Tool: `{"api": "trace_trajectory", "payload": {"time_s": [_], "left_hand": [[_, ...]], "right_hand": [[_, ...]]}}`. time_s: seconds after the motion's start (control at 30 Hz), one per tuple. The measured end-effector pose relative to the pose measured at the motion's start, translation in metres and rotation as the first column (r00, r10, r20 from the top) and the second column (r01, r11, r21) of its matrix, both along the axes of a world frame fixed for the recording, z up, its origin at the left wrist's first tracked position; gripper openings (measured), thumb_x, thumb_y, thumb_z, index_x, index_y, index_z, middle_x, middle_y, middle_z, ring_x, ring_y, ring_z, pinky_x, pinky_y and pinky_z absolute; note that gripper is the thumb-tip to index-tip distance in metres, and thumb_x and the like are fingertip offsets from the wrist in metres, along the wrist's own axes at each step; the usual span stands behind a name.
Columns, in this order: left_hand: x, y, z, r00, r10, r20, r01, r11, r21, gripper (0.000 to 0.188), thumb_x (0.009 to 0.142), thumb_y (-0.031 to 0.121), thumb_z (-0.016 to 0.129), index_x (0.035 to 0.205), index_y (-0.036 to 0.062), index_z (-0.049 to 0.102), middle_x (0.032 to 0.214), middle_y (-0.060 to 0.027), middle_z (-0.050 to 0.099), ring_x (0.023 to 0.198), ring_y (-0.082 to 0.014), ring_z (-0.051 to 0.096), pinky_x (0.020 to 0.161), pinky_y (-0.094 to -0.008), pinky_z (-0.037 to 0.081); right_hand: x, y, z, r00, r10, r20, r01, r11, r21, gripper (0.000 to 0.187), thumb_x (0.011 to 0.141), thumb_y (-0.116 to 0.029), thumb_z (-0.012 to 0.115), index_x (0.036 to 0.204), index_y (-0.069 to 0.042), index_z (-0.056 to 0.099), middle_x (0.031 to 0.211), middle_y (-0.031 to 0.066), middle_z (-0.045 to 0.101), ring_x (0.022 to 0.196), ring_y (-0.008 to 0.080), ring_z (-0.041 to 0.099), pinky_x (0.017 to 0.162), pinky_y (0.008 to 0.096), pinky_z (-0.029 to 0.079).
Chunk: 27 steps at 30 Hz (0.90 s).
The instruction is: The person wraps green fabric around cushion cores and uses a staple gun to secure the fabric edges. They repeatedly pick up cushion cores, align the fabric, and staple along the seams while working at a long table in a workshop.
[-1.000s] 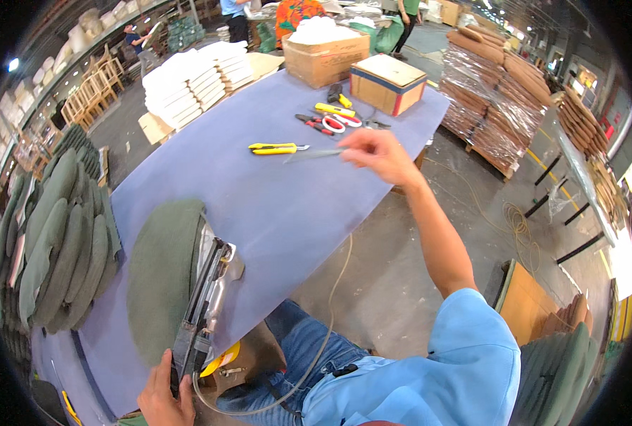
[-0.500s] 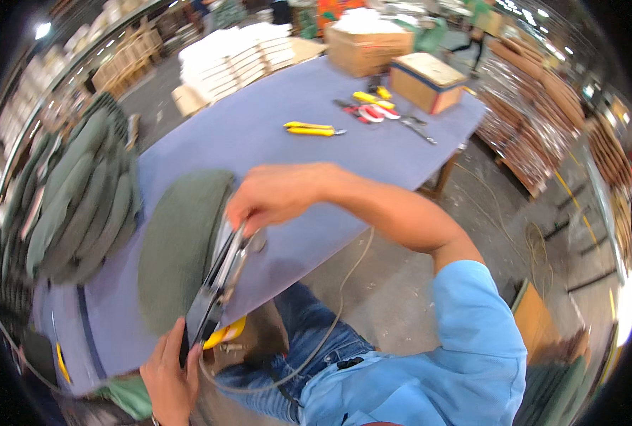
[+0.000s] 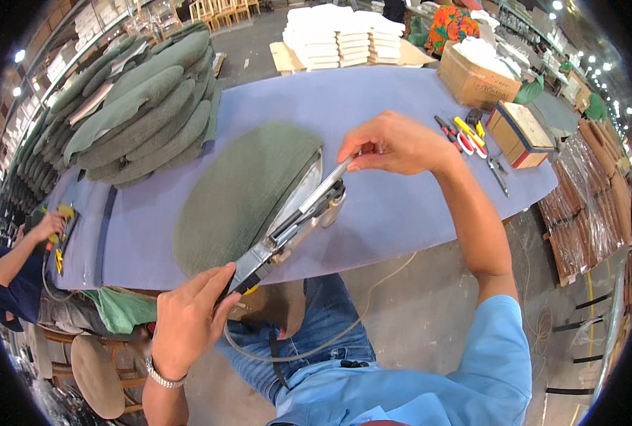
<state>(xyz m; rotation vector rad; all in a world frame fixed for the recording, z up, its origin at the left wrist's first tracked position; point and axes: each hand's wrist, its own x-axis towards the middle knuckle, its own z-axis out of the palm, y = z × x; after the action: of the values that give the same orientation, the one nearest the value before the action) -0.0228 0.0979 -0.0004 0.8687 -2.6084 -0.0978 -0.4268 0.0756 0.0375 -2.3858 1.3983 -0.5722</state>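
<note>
A metal staple gun lies tilted across the near edge of a long purple-covered table, over a round green upholstered seat pad. My left hand grips the gun's rear end at the table edge. My right hand pinches the long thin strip at the gun's front end. A hose runs from the gun down past my knees.
A pile of green seat pads fills the table's far left. Scissors and yellow-handled tools lie by a wooden box and a cardboard box at right. White stacks stand behind. Another person's hand works at far left.
My right hand came back from the tools at the far end of the table to the gun's front end. The view has dropped closer over the green pad.
</note>
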Motion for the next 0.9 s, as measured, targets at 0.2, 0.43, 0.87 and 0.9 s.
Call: {"api": "trace_trajectory", "payload": {"time_s": [0.2,0.43,0.87,0.9], "left_hand": [[0.0,0.003,0.004,1.0,0.03,0.007,-0.031,0.999,0.031,0.043,0.083,0.017,0.082,0.123,0.0045,0.071,0.11,-0.0151,0.075,0.085,-0.0342,0.073,0.07,-0.0385,0.058],[-0.001,0.001,-0.001,0.998,0.021,-0.054,-0.016,0.996,0.088,0.044,0.082,0.016,0.083,0.123,0.0034,0.071,0.11,-0.0175,0.075,0.085,-0.0357,0.073,0.071,-0.0385,0.058],[-0.017,-0.019,-0.013,0.995,0.022,-0.1,-0.008,0.99,0.142,0.04,0.088,0.025,0.077,0.123,0.0074,0.07,0.107,-0.0143,0.075,0.09,-0.0337,0.073,0.074,-0.0414,0.059],[-0.025,-0.024,-0.027,0.994,0.016,-0.113,-0.006,0.996,0.087,0.042,0.087,0.026,0.076,0.124,0.0078,0.069,0.106,-0.0132,0.075,0.092,-0.0326,0.073,0.074,-0.0423,0.059]], "right_hand": [[0.021,-0.02,-0.006,0.984,0.17,-0.044,-0.169,0.985,0.026,0.016,0.091,-0.014,0.076,0.105,-0.008,0.072,0.086,0.0091,0.075,0.073,0.0239,0.069,0.065,0.0373,0.051],[0.036,-0.026,-0.016,0.99,0.134,-0.033,-0.127,0.979,0.157,0.02,0.089,-0.015,0.077,0.108,-0.007,0.073,0.097,0.0121,0.076,0.085,0.0311,0.071,0.074,0.0425,0.053],[0.131,0.065,-0.227,-0.038,-0.553,0.833,-0.131,0.829,0.544,0.049,0.108,-0.043,0.052,0.127,0.001,0.064,0.112,0.0151,0.072,0.083,0.0187,0.068,0.077,0.0324,0.056],[0.148,0.06,-0.233,-0.142,-0.574,0.807,-0.194,0.815,0.546,0.052,0.108,-0.045,0.051,0.13,0.001,0.062,0.118,0.0157,0.071,0.088,0.0211,0.068,0.082,0.0345,0.056]]}}
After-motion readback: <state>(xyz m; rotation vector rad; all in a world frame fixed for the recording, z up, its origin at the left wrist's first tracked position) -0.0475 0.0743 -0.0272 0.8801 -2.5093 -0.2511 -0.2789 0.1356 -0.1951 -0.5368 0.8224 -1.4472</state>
